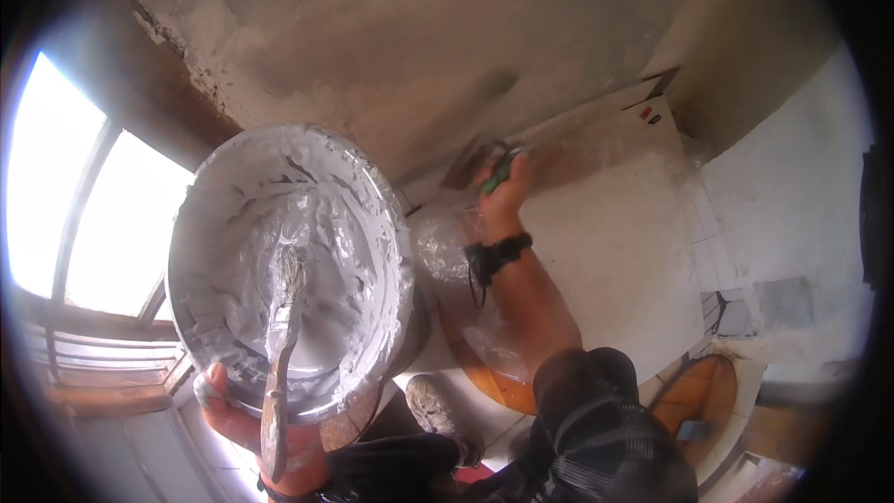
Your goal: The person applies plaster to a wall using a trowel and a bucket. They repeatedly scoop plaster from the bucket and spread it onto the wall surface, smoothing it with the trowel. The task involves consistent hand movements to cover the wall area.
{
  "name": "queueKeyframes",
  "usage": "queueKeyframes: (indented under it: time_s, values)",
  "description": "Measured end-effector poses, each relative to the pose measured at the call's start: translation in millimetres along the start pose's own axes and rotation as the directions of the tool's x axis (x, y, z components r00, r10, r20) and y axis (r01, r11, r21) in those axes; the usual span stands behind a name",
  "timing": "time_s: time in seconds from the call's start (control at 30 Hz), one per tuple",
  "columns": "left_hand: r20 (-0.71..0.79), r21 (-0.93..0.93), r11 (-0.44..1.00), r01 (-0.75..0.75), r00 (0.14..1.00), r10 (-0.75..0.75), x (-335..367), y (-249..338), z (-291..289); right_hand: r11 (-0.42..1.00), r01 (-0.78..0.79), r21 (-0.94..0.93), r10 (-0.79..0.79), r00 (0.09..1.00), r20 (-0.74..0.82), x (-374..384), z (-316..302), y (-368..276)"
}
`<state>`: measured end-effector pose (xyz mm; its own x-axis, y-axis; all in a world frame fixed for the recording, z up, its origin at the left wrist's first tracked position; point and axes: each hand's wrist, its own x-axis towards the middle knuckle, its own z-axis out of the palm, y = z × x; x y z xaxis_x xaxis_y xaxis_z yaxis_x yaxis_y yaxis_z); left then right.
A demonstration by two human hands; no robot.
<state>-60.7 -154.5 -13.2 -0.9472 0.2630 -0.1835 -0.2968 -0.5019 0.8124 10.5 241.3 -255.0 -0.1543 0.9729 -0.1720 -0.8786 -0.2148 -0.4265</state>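
Note:
On the left, a large bucket [386,214] is smeared inside with wet whitish-grey plaster [326,233]. My left hand [300,455] grips the bucket at its near lower side, the thumb up by the rim. A worn paintbrush [278,354] leans in the bucket, bristles in the plaster and wooden handle jutting over the near rim. My right hand [506,194], a black band on its wrist, is closed around the green handle of a trowel [466,164]. Its blade, blurred, is at the foot of the brownish plastered wall [400,47]; I cannot tell whether it touches.
A pale flat surface [605,242] runs below the wall, with small red and black items [649,115] at its far end. Clear plastic [445,247] lies near my right forearm. Round-edged brown wood [698,401] shows at lower right. A bright window [112,214] is at left.

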Motion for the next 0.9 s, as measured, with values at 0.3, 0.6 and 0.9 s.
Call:
queueKeyframes:
  time_s: [0.3,0.6,0.9]
  values:
    - [0.441,0.702,0.16,-0.694,0.6,0.668,-6,-20,0,0.96,-0.26,0.102,0.265,0.964,-0.037,-26,26,29]
    - [-0.012,0.326,0.911,-0.252,0.963,0.27,-9,-3,27,0.996,-0.046,-0.075,0.05,0.997,0.052,-11,29,-16]
    - [-0.133,0.064,0.995,-0.072,0.988,0.08,-12,0,40,0.904,-0.129,-0.408,0.162,0.986,0.046,-45,-6,10]
